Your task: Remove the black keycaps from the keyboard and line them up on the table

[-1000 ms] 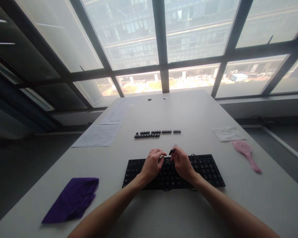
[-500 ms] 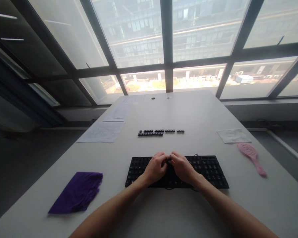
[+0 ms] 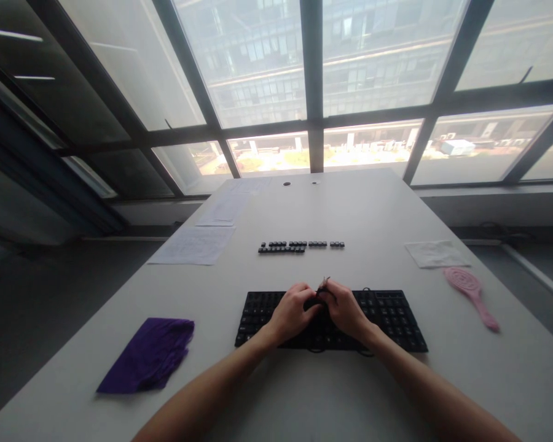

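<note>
A black keyboard [image 3: 387, 319] lies on the white table [image 3: 332, 209] in front of me. Both hands rest over its middle, close together. My right hand [image 3: 345, 310] is closed around a small wire key puller [image 3: 323, 284] whose thin metal end sticks up above the fingers. My left hand [image 3: 291, 312] is curled beside it with fingertips pinched at the same spot; what they hold is hidden. Further back, two short rows of loose black keycaps [image 3: 299, 246] lie on the table.
A purple cloth [image 3: 150, 354] lies at the near left. Printed sheets [image 3: 193, 244] sit at the left, more behind them. A white tissue [image 3: 434, 253] and a pink hairbrush [image 3: 470, 288] lie at the right. Large windows stand beyond the far edge.
The hands dropped from a raised position onto the keyboard, then the right hand lifted slightly so the puller's wire end shows again. The view shifted a little.
</note>
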Motion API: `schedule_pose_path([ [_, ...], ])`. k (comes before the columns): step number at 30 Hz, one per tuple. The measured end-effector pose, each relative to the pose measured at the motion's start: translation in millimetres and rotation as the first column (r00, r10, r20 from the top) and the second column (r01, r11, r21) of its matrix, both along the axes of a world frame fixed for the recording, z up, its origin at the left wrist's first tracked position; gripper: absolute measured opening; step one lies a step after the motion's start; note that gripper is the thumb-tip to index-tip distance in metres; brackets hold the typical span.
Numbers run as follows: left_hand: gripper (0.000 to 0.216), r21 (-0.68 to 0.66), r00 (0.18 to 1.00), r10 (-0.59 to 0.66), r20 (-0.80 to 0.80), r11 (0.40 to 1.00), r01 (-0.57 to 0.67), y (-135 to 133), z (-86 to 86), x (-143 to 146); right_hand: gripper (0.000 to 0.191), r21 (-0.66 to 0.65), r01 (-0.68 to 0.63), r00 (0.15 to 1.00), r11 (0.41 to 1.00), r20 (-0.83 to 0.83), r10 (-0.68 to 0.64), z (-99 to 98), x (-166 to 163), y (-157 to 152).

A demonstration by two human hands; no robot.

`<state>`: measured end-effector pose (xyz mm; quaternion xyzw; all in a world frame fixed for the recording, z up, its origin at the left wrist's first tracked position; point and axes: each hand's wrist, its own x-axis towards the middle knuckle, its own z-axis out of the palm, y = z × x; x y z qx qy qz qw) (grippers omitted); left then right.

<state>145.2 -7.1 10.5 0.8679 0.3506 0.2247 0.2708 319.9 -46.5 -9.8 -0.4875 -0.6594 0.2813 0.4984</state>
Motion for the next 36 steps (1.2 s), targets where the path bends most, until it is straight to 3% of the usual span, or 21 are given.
schedule_pose_path([
  [7, 0.002, -0.014, 0.999, 0.031, 0.023, 0.999, -0.031, 1.2, -5.5, 0.5, 0.017, -0.009, 0.021, 0.999, 1.0, -0.029, -0.021, 2.0, -0.4, 0.1],
  [15, 0.015, -0.039, 0.998, 0.027, 0.053, 0.999, -0.025, -1.1, 0.8, 1.2, 0.018, -0.065, 0.115, 0.988, 0.991, -0.094, -0.121, 1.2, -0.1, 1.9],
  [22, 0.012, -0.044, 0.995, -0.008, 0.098, 0.999, 0.012, 1.4, 0.4, -0.7, 0.02, 0.009, 0.119, 0.991, 0.993, -0.057, -0.119, -0.5, 0.1, 1.4],
  [30, 0.015, -0.003, 0.989, 0.08, 0.121, 0.997, -0.08, 1.2, -9.1, -2.3, 0.02, 0.117, -0.013, 0.994, 0.993, 0.11, 0.0, 0.2, -3.1, -3.6],
  [36, 0.013, 0.096, 0.998, 0.045, 0.054, 0.994, -0.05, 0.5, -12.2, -2.2, 0.023, 0.136, -0.047, 0.978, 0.99, 0.206, 0.018, -2.6, -4.9, -5.3],
])
